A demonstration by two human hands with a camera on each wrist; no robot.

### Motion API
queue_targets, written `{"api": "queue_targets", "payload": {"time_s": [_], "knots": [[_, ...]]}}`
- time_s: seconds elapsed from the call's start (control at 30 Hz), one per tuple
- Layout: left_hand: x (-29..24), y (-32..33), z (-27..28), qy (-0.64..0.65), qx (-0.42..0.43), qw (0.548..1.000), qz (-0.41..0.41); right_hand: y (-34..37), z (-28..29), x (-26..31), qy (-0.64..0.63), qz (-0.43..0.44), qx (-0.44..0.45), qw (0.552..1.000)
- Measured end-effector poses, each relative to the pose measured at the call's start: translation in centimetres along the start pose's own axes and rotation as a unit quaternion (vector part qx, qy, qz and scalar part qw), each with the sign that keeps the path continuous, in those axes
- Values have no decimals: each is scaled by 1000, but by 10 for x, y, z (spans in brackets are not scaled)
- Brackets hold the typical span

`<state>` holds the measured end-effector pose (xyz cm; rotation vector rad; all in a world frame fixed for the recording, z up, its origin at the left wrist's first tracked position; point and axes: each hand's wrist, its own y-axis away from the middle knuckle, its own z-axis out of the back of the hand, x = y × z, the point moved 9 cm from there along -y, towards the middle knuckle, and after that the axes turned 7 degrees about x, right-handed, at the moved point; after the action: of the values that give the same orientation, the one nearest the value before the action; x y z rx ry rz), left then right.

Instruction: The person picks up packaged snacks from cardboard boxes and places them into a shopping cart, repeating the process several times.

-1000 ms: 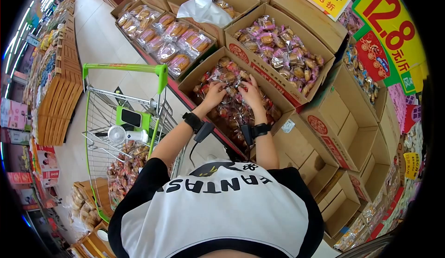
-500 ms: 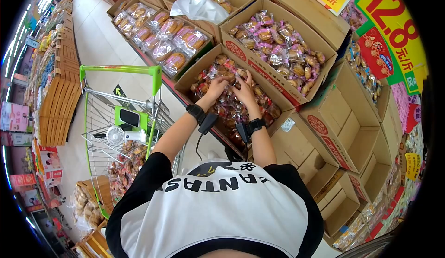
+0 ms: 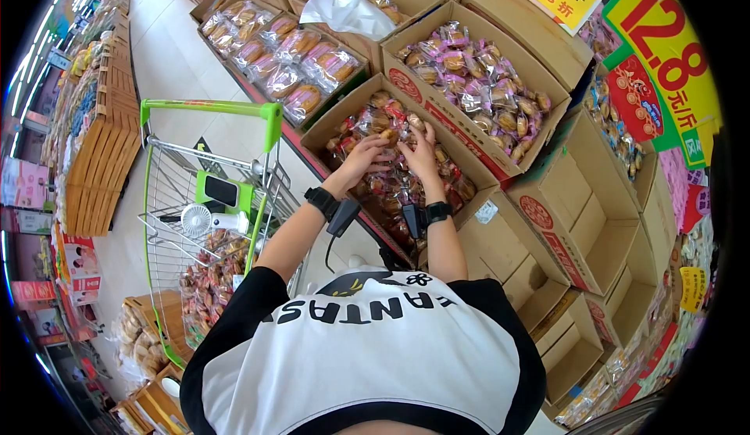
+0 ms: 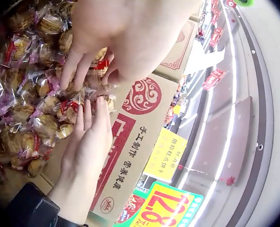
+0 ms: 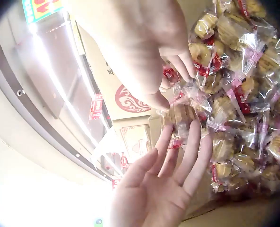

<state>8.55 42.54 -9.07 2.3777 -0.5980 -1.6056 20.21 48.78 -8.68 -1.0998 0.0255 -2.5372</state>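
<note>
Left hand (image 3: 363, 159) spread wider since — right hand (image 3: 419, 158) also loose; only right-wrist view clearly shows ridged, clear-wrapped biscuit (image 5: 181, 115) at left fingertips.

In the right wrist view, fingertips of the left hand (image 5: 153, 196) hide part of a wrapped pastry (image 5: 181, 113), while the right hand (image 5: 142, 49) runs off the top edge. Marks on the packets (image 5: 223, 109) beside the hands are too small to read. Beyond the hands, the left wrist view's lower edge cuts off the price sign (image 4: 168, 205).
</note>
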Motion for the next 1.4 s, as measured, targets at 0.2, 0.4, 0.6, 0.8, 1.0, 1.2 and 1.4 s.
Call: {"api": "queue_targets", "payload": {"time_s": [0.2, 0.4, 0.6, 0.8, 1.0, 1.2, 1.4], "knots": [[-37, 41, -6, 61, 12, 988, -138, 4, 4, 3, -387, -25, 2, 922], [-83, 92, -5, 53, -43, 967, -245, 16, 8, 37, -533, -68, 26, 843], [-124, 163, -9, -243, -152, 904, -318, 26, 5, 90, -758, -54, 104, 642], [-131, 214, -25, -294, -175, 858, -382, 43, -1, 145, -788, 45, 260, 556], [-133, 255, -37, -363, -220, 804, -416, 59, -14, 177, -801, 17, 282, 527], [-126, 288, -22, -317, -254, 799, -442, 76, -19, 208, -749, 30, 328, 575], [-116, 319, 0, -271, -297, 812, -423, 100, -21, 245, -723, 60, 383, 572]]}}
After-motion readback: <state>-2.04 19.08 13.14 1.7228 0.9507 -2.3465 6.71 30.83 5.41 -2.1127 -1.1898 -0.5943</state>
